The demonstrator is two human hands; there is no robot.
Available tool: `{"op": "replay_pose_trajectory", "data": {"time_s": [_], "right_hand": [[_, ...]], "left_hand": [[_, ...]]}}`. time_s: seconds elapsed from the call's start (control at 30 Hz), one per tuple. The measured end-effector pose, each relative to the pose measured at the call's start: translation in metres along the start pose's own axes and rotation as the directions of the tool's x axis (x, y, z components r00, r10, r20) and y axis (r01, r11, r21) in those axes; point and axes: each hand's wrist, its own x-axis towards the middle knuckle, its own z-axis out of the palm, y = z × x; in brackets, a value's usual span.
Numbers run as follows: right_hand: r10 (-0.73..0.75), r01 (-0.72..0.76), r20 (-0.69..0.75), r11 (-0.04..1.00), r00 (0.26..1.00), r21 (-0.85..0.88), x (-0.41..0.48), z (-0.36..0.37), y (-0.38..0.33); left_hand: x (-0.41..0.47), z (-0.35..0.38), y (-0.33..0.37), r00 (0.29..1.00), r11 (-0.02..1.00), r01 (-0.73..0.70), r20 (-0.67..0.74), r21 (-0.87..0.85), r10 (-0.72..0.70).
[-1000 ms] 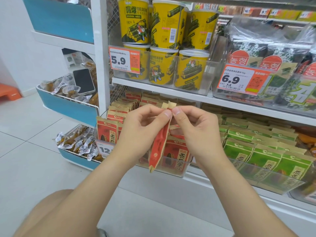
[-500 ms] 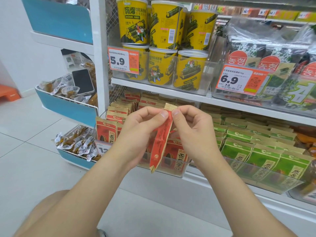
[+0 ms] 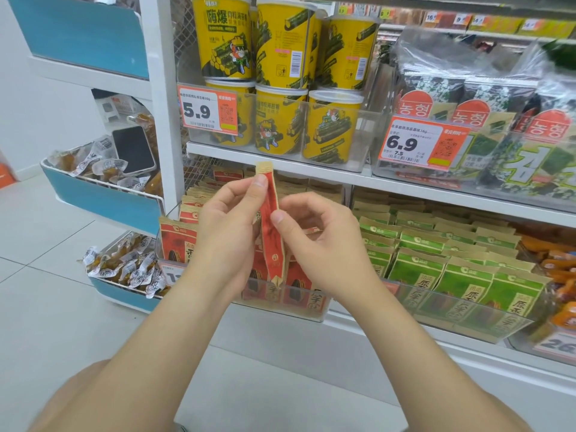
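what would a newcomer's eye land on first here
The red packet, held edge-on at the centre, pinched by the left hand near its top and the right hand at mid-height. Behind, stacked yellow tubs stand on the upper shelf behind a 5.9 price tag, and green packets line the lower shelf on the right.

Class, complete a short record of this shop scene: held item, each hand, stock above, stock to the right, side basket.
Held item: red sunflower-seed packet, upright, edge-on to camera
Left hand: pinches packet near its top
Right hand: pinches packet mid-length
Above: yellow tubs, 5.9 price tag
To the right: green packets
Side basket: holds a black phone
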Motion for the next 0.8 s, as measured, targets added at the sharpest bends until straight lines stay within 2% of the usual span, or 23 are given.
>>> {"op": "replay_pose_trajectory", "data": {"time_s": [0.1,0.3,0.4,0.5,0.63,0.7,0.8], "right_hand": [[0.012,-0.011,-0.018,1.0,1.0,0.026,0.01,-0.003,-0.003],[0.065,-0.074,0.106,0.994,0.992,0.076,0.02,-0.003,0.006],[0.03,-0.034,0.064,0.997,0.997,0.063,0.02,-0.005,0.01],[0.014,-0.012,-0.024,0.995,1.0,0.095,0.016,-0.012,0.009],[0.051,-0.028,-0.175,0.991,0.983,0.133,0.006,-0.021,0.004],[0.058,-0.033,-0.193,0.991,0.979,0.131,0.002,-0.021,0.0],[0.134,-0.111,-0.122,0.978,0.984,0.177,-0.002,-0.023,-0.008]], "left_hand": [[0.005,0.009,-0.001,1.0,0.999,-0.005,0.015,-0.053,0.006],[0.009,0.024,-0.003,0.999,0.992,0.032,0.035,-0.119,-0.028],[0.011,0.025,0.0,0.998,0.993,0.039,0.054,-0.107,-0.034],[0.008,0.022,0.001,0.984,1.0,0.027,0.177,-0.005,-0.026],[-0.01,0.013,-0.004,0.933,0.951,-0.111,0.361,0.288,0.0],[-0.017,0.009,-0.007,0.926,0.933,-0.146,0.376,0.329,0.012],[-0.019,0.003,-0.008,0.934,0.939,-0.16,0.355,0.306,0.043]]}}
